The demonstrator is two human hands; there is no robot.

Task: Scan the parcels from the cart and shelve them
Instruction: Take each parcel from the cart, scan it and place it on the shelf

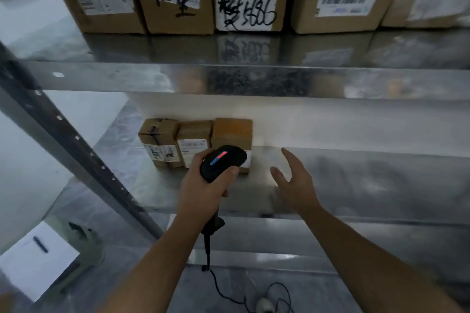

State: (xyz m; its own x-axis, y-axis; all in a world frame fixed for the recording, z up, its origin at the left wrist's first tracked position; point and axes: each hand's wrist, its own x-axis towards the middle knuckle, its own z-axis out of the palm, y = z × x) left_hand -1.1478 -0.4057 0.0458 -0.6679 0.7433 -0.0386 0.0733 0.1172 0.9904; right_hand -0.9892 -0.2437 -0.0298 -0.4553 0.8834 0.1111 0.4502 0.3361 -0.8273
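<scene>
Left hand (203, 185): wrapped around a black barcode scanner (223, 162).
Right hand (295, 183): spread wide, empty, above the middle shelf (356, 180).
Three small parcels (193, 140): shelf's rear left, the rightmost partly hidden by the scanner.
Labels: blurred.

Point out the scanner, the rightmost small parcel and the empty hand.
scanner (223, 160): head view, top of head.
rightmost small parcel (232, 132): head view, top face.
right hand (296, 183): head view, its middle.
</scene>
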